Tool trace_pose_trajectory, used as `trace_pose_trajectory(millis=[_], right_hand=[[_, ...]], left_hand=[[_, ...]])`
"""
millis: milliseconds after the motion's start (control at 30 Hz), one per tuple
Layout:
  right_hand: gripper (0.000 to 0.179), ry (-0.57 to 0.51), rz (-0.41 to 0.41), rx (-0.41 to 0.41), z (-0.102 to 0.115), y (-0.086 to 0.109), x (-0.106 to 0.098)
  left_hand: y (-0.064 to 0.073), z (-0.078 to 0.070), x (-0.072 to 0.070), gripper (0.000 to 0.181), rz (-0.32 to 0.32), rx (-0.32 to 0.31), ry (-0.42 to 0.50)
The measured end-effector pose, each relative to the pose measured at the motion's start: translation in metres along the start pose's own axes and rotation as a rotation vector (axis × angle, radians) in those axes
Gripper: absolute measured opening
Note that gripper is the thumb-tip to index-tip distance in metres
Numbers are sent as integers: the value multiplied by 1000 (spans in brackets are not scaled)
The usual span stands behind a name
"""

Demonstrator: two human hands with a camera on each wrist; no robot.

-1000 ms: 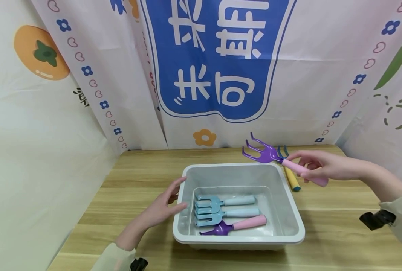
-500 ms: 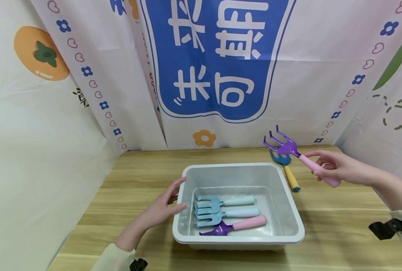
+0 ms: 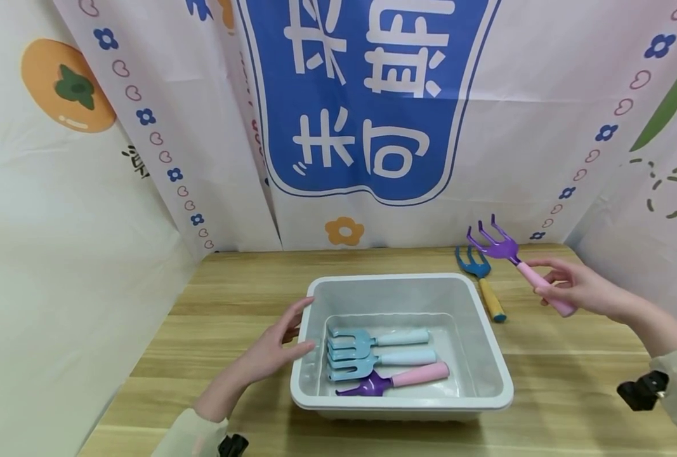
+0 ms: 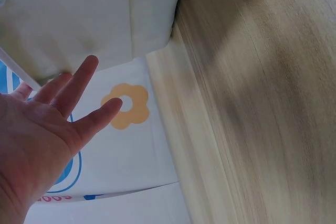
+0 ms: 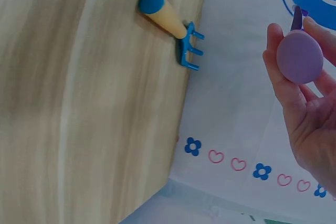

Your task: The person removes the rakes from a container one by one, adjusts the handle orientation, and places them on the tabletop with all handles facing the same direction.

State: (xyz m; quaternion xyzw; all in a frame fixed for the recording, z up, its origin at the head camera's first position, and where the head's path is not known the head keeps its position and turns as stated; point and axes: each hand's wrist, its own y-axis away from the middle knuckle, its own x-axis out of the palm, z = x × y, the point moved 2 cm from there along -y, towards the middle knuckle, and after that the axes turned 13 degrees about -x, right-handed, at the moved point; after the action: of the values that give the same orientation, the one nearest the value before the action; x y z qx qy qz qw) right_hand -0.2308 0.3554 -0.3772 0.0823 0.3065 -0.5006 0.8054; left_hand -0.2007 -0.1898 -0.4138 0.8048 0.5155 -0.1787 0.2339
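Left hand (image 3: 275, 346): fingers spread at the tub's (image 3: 401, 403) left rim.
Light-blue rakes (image 3: 409, 357): inside the tub.
Right hand (image 3: 582, 287): pinches the purple rake (image 3: 504, 249) right of the tub; I see it farther out, and judge it clear.
Yellow-handled rake (image 3: 491, 299): beside the tub, head now mostly uncovered.

The purple rake (image 3: 504, 250) with a pink handle is tilted in the air, prongs upward; the pale grey tub (image 3: 401, 404) stands upright on the counter (image 3: 241, 298).
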Motion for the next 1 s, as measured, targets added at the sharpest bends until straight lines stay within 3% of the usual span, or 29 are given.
trace_pose_trajectory(millis=[267, 733, 1000], right_hand=[[56, 3, -82, 54, -28, 2, 8], [67, -58, -110, 210, -68, -5, 14], [66, -31, -131, 267, -92, -8, 17]], left_hand=[[-2, 0, -1, 72, -1, 5, -6], [0, 3, 0, 74, -21, -7, -2], [-1, 4, 1, 74, -16, 2, 10]])
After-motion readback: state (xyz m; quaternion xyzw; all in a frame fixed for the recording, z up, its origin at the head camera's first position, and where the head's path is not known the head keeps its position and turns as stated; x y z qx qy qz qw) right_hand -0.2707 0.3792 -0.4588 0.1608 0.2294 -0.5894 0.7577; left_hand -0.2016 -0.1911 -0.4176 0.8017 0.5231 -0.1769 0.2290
